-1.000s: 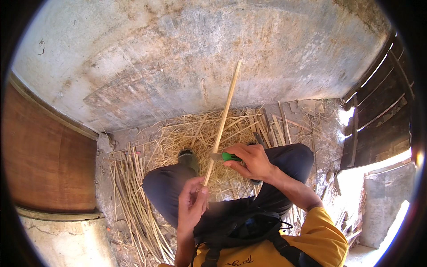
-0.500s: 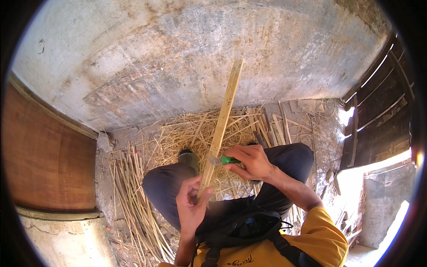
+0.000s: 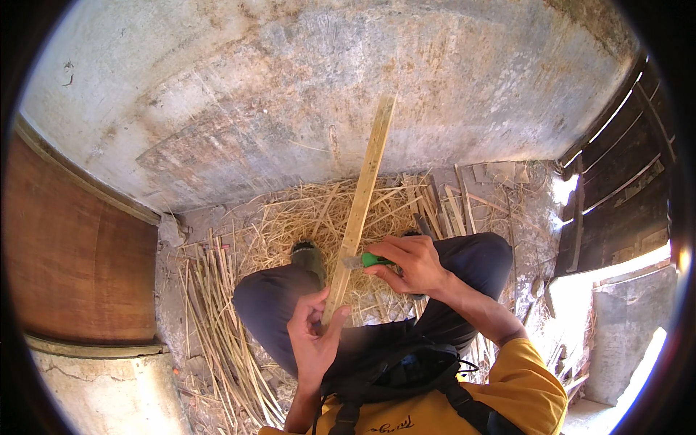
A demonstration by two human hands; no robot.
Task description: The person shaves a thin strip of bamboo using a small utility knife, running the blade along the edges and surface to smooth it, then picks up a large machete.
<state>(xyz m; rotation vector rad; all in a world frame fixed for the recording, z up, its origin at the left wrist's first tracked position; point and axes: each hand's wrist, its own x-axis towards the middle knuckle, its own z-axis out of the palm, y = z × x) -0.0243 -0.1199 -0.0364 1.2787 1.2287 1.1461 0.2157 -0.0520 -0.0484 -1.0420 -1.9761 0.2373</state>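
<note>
A long, flat bamboo strip [image 3: 362, 187] slants up between my knees, its far end in front of the wall. My left hand [image 3: 314, 335] grips the strip's near end, thumb on one side and fingers on the other. In my right hand [image 3: 414, 264] is a knife with a green handle [image 3: 371, 259]. Its short grey blade [image 3: 351, 262] lies across the strip a little above my left hand. The fingers of my right hand wrap round the handle and hide part of it.
Straw-like shavings [image 3: 290, 217] cover the floor around my boot [image 3: 307, 257]. A bundle of thin strips [image 3: 221, 326] lies to the left. More slats [image 3: 453, 210] lean at the wall's [image 3: 239, 123] foot. A brown wooden panel [image 3: 80, 254] stands left, dark boards [image 3: 616, 196] right.
Both hands stay almost in place, with the blade still against the bamboo strip. A thin, pale sliver now shows in front of the wall, left of the strip.
</note>
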